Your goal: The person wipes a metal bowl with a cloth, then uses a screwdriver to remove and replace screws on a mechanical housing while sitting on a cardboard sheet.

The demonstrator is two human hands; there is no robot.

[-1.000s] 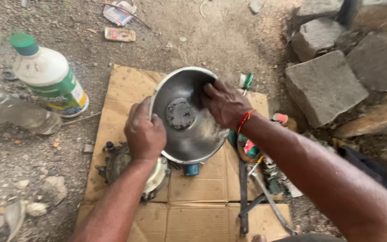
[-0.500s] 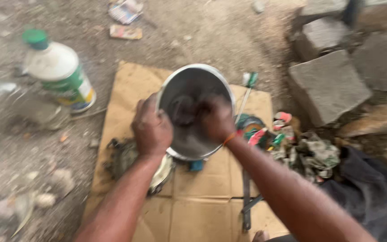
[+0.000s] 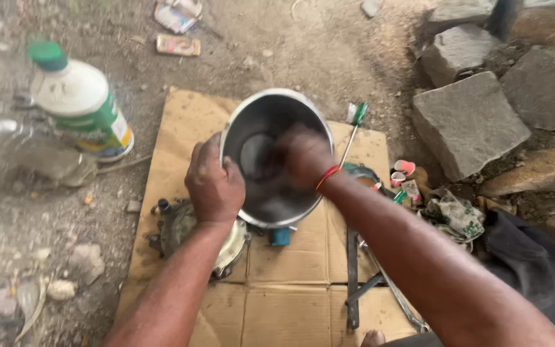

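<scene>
A round shiny metal bowl-shaped housing is tilted with its open side up over a flattened cardboard sheet. My left hand grips its left rim. My right hand reaches down inside it, blurred with motion, so what the fingers touch is hidden. A red thread band circles my right wrist. Under my left hand lies a dirty round metal mechanical part with a pale edge. A small blue piece shows below the bowl.
A white plastic bottle with green cap and a clear bottle lie on the dirt at left. A green-handled screwdriver, dark metal tools, small items and a cloth sit at right. Stone blocks stand beyond.
My right hand has gone from the bowl's right rim down into its inside and is moving there. The view has shifted slightly; my left hand keeps its hold on the rim.
</scene>
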